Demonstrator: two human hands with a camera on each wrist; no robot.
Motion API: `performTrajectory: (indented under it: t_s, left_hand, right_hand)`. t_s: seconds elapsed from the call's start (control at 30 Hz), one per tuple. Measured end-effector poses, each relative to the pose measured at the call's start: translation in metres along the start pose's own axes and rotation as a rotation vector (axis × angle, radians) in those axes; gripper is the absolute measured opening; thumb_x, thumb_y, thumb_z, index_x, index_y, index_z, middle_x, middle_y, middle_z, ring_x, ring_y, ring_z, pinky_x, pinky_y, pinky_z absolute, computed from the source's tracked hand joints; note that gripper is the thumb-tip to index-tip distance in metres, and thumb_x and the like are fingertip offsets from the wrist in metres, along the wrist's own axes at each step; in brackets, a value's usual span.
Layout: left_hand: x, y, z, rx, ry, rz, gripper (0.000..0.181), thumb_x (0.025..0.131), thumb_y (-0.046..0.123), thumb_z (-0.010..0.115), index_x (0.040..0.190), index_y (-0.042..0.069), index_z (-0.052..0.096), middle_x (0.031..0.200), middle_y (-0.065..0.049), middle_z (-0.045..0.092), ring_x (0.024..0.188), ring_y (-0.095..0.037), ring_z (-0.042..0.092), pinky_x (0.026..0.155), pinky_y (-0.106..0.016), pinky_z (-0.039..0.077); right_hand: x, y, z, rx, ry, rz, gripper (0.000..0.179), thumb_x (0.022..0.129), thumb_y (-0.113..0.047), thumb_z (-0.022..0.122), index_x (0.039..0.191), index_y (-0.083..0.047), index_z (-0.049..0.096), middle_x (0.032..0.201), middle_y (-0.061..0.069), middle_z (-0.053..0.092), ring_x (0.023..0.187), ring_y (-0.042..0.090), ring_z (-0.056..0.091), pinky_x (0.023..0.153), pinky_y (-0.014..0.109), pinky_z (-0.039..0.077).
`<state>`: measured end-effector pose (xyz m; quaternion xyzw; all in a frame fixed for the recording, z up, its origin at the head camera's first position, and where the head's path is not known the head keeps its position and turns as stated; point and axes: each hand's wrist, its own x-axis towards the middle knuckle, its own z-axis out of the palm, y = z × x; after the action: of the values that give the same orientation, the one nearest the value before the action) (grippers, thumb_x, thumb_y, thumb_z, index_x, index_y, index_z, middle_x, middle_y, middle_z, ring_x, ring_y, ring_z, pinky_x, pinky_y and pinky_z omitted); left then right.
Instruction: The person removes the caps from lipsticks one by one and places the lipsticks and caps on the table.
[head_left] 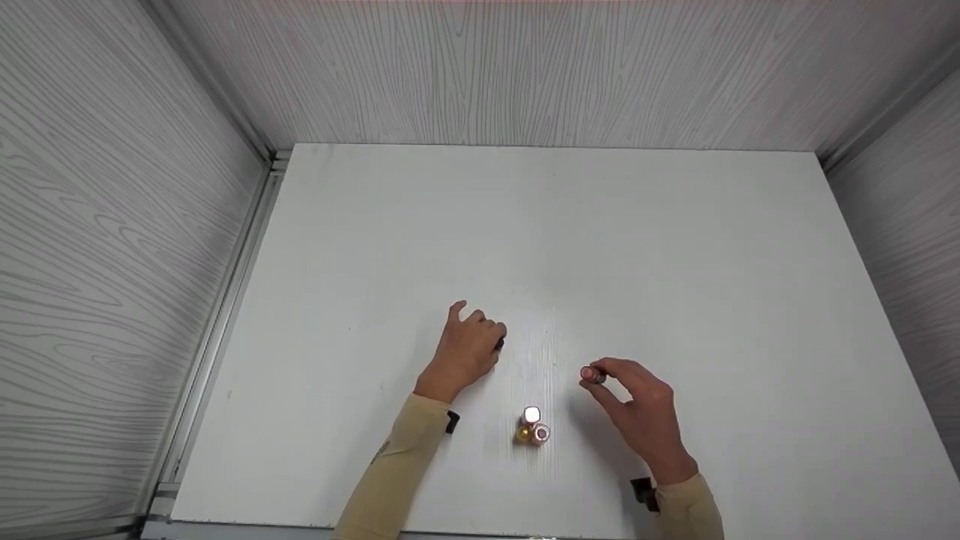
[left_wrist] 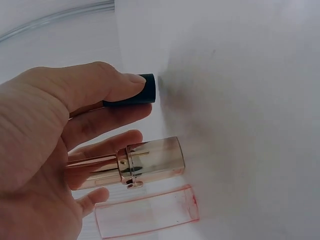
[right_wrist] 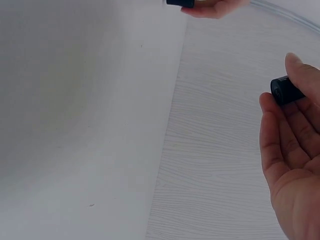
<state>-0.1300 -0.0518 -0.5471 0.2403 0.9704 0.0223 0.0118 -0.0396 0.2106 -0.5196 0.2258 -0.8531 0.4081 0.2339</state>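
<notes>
My left hand (head_left: 465, 351) pinches a short black cylinder, like a lipstick cap (left_wrist: 147, 90), between thumb and forefinger, close over the table. To the right, my right hand (head_left: 645, 405) holds a lipstick (head_left: 589, 373) between thumb and fingertips. Its pinkish end faces up in the head view, and its black lower part (right_wrist: 285, 91) shows in the right wrist view. Between the hands and nearer the front edge, a small cluster stands on the table: a gold lipstick tube (left_wrist: 95, 171) with a clear part, a clear pink tube (left_wrist: 147, 214) and a yellow-gold piece (head_left: 523, 433).
The white table (head_left: 555, 225) spreads out around the hands. A wood-grain panel (head_left: 480, 75) rises behind it, with another panel (head_left: 112, 262) on the left. A metal rail (head_left: 217, 330) runs along the left edge.
</notes>
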Motion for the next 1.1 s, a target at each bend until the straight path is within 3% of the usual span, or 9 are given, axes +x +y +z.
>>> performTrajectory:
  t_s: [0.47,0.73,0.9,1.1]
  left_hand:
    - [0.004,0.0,-0.004,-0.051,-0.04,-0.012,0.004,0.091,0.016,0.073,0.094,0.018,0.072,0.084,0.003,0.073,0.089,-0.019,0.067,0.116,-0.056,0.031]
    - [0.0,-0.004,-0.011,-0.088,-0.03,-0.033,0.031,0.091,0.021,0.074,0.122,0.019,0.069,0.109,0.002,0.075,0.108,-0.02,0.067,0.117,-0.055,0.028]
    - [-0.007,-0.008,-0.031,-0.164,0.067,-0.025,0.044,0.089,0.027,0.076,0.131,0.018,0.064,0.121,0.0,0.072,0.118,-0.021,0.063,0.115,-0.053,0.033]
    - [-0.016,-0.001,-0.06,-0.311,0.335,0.096,0.04,0.085,0.029,0.081,0.119,0.013,0.068,0.122,-0.004,0.066,0.116,-0.022,0.061,0.104,-0.042,0.045]
  right_hand:
    - [0.004,0.003,-0.001,0.026,-0.004,-0.02,0.04,0.069,0.007,0.087,0.103,-0.008,0.073,0.097,-0.005,0.073,0.085,0.008,0.069,0.085,0.014,0.052]
    - [0.004,0.003,-0.001,0.028,-0.019,-0.023,0.04,0.069,0.007,0.087,0.104,-0.007,0.073,0.099,-0.005,0.074,0.086,0.009,0.07,0.083,0.019,0.055]
    - [0.004,0.002,-0.001,0.02,-0.021,-0.02,0.041,0.07,0.006,0.087,0.106,-0.008,0.073,0.1,-0.004,0.074,0.088,0.009,0.07,0.084,0.017,0.054]
    - [0.005,0.002,-0.001,0.025,-0.028,-0.021,0.042,0.071,0.005,0.087,0.107,-0.011,0.074,0.1,-0.006,0.074,0.088,0.009,0.07,0.086,0.014,0.052]
